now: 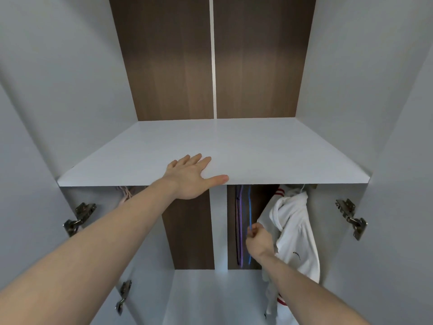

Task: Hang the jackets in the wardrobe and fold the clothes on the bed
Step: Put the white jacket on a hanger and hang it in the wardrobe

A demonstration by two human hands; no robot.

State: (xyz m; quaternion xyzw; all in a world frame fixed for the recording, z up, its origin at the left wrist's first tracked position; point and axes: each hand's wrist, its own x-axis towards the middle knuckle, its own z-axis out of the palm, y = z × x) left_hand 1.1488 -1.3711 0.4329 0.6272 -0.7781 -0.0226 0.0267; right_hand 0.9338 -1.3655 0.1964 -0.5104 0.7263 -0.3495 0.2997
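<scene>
Right hand (259,240) beside white jacket (295,235)

Left hand (191,175) rests flat on white wardrobe shelf (269,148); right hand (259,240) pinches blue hanger (249,207) beside hanging white jacket (295,231).

Both bare forearms reached forward and upward. The left hand (189,177) lay flat, palm down, fingers straight and slightly spread, thumb stretched out to the right. The right hand (259,240) sat lower and to the right, its back toward the camera, fingers curled inward with thumb and fingertips pinched together, wrist slightly bent.
</scene>
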